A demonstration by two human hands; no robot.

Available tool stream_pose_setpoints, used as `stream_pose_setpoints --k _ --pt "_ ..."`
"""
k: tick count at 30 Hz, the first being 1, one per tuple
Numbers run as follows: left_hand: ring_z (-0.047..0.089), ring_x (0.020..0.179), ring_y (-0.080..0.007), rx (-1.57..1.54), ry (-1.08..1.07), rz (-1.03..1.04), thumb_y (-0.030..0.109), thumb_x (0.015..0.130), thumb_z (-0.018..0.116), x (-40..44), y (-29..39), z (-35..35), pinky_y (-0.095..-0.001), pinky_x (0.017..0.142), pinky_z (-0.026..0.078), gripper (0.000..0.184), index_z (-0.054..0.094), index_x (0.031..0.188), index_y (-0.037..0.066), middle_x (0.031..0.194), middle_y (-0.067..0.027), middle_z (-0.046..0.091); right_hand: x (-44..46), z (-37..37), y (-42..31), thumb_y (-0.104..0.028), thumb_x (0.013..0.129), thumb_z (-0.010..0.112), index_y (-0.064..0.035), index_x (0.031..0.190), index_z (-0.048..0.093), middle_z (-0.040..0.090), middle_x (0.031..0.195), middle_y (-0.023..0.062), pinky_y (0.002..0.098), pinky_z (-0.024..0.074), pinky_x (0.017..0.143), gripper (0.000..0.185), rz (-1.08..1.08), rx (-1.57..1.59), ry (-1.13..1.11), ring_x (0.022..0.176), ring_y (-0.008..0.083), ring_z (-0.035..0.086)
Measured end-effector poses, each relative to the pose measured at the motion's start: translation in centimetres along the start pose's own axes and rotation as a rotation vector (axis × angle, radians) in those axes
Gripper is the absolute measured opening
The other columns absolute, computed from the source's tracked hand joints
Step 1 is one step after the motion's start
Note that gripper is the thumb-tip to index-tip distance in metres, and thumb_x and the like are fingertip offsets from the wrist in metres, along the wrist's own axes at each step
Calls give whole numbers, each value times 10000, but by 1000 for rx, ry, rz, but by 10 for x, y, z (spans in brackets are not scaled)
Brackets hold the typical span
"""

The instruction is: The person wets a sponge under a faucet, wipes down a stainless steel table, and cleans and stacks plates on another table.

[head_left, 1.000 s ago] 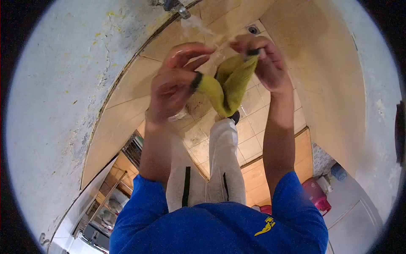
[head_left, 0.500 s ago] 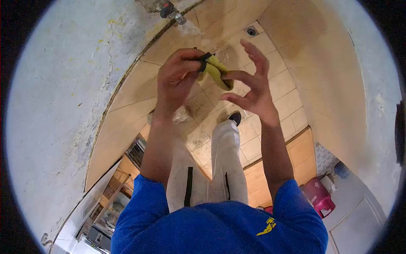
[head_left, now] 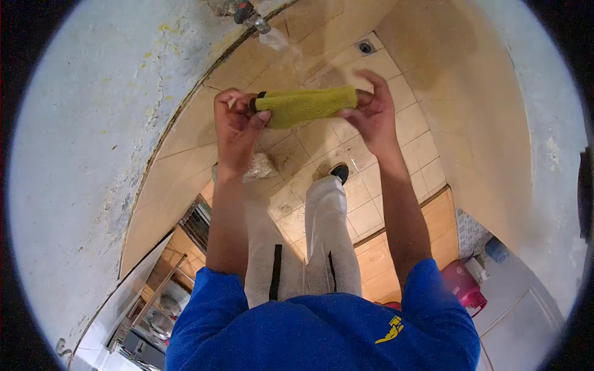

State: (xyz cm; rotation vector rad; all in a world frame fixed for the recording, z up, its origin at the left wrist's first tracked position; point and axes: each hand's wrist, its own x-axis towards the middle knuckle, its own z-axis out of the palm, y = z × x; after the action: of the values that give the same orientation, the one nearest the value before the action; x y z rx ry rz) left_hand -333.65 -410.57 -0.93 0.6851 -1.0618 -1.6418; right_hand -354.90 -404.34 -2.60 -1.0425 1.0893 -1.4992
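A yellow-green fuzzy cloth piece [head_left: 309,106] with black trim at one end is stretched level between both hands, above the floor. Its exact kind I cannot make out. My left hand [head_left: 237,127] is closed on the black-trimmed end, thumb lying over the front. At the opposite end my right hand [head_left: 376,114] pinches the plain edge between thumb and fingers, with its index finger raised and curved away. Parts of the right fingertips are hidden behind the cloth.
A tap [head_left: 261,25] juts from the wall at the top, with something whitish below it. The tiled floor [head_left: 405,145] has a round drain [head_left: 365,47]. Beige tiled walls curve close on both sides. A pink gas cylinder [head_left: 461,281] stands at lower right.
The cloth has gone from bunched and slanting to pulled out lengthwise. My left hand has shifted slightly left, and my right hand has closed on the free end.
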Motion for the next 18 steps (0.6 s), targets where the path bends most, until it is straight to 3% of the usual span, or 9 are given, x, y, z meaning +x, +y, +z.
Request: stream_pose_setpoints --k 3,6,7,9,12,13,16,18 --pt "543 864 -143 75 144 -265 -1 831 529 6 11 22 -258 758 464 264 501 1090 43 986 -59 538 2 1 54 -329 806 588 -30 1118 446 543 1011 86 291 454 733 455 176 153 -48 801 185 529" --pt "544 842 -131 14 129 -517 68 859 515 20 -30 0 -254 724 472 242 500 1100 62 940 -36 546 -12 3 141 -423 833 531 -38 1150 445 554 948 71 271 447 688 506 483 235 -162 704 166 508" --pt "554 822 -154 60 226 -651 100 873 491 23 -46 -15 -261 693 486 217 511 1084 54 926 -44 559 -18 5 149 -454 842 512 -40 1160 444 558 927 66 265 445 672 527 565 263 -225 671 159 501" --pt "558 816 -170 -52 269 -812 121 883 468 25 -81 -56 -274 686 491 201 515 1056 29 938 -60 564 -32 3 142 -477 838 502 -42 1198 428 560 1007 84 286 467 706 570 741 327 -367 731 182 551" --pt "560 823 -193 -196 309 -950 143 901 414 9 -99 -93 -289 693 492 217 503 1030 -8 953 -91 564 -57 -9 140 -513 778 555 -44 1282 353 451 1253 78 333 411 927 718 886 676 -171 1096 195 488" --pt "560 828 -201 -244 312 -976 148 907 394 6 -100 -96 -293 699 491 229 496 1024 -20 958 -102 563 -62 -9 158 -431 780 586 -47 1311 310 436 1271 95 347 412 933 711 779 876 -144 1119 199 475" --pt "560 855 -229 -450 477 -935 154 901 390 -1 -114 -82 -321 732 490 249 476 1046 -29 977 -134 554 -74 11 151 -575 758 540 -48 1301 319 440 1266 104 322 422 910 788 678 581 -59 1103 202 487" --pt "553 909 -248 -426 408 -938 168 898 379 -1 -125 -96 -351 783 478 276 467 1069 -29 1023 -151 545 -71 8 156 -398 759 633 -46 1314 290 424 1277 80 309 397 929 741 697 583 -98 1137 188 444"
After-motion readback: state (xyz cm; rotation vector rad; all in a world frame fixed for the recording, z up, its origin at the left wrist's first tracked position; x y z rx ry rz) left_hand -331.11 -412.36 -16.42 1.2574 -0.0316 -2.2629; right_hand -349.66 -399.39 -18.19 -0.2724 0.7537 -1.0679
